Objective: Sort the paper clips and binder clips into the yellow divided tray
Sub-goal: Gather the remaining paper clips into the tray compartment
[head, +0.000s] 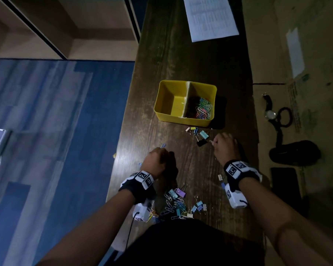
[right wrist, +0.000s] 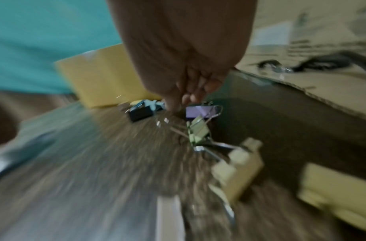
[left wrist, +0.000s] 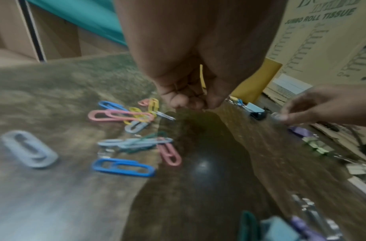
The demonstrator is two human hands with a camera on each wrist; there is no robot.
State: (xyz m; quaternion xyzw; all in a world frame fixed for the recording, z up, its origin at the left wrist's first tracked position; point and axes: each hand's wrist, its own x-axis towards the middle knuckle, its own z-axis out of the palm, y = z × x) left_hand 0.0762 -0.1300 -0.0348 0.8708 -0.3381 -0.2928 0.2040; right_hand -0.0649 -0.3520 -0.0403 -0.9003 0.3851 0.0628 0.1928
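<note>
The left hand [head: 158, 160] hangs over the table [head: 161, 60] with its fingers curled in towards the palm; a blue paper clip [head: 163, 145] shows at its fingertips in the head view, but whether the fingers actually pinch it cannot be told, and the wrist view shows only bunched fingers and a yellowish sliver between them. Just left of that hand, in the wrist view, loose paper clips [left wrist: 124, 114] in pink, yellow, blue and grey lie scattered on the wood. Nearer the person's body, between the two forearms, sits a mixed heap [head: 178, 202] of paper clips and small binder clips. Farther out, in the middle of the table, stands the yellow tray [head: 162, 98]; its left compartment looks bare, and its right compartment holds a pile of coloured paper clips [head: 203, 109]. Just in front of the tray lie a few binder clips [head: 199, 135], one teal, one black, with some paper clips among them. The right hand [head: 226, 145] is beside these, fingers curled, a silvery paper clip [head: 211, 141] pinched at its tips; the wrist view is too blurred to confirm more. At the far right a flat cardboard sheet [head: 277, 54] carries a wristwatch [head: 269, 110]; a printed paper [head: 209, 16] lies at the far end.
</note>
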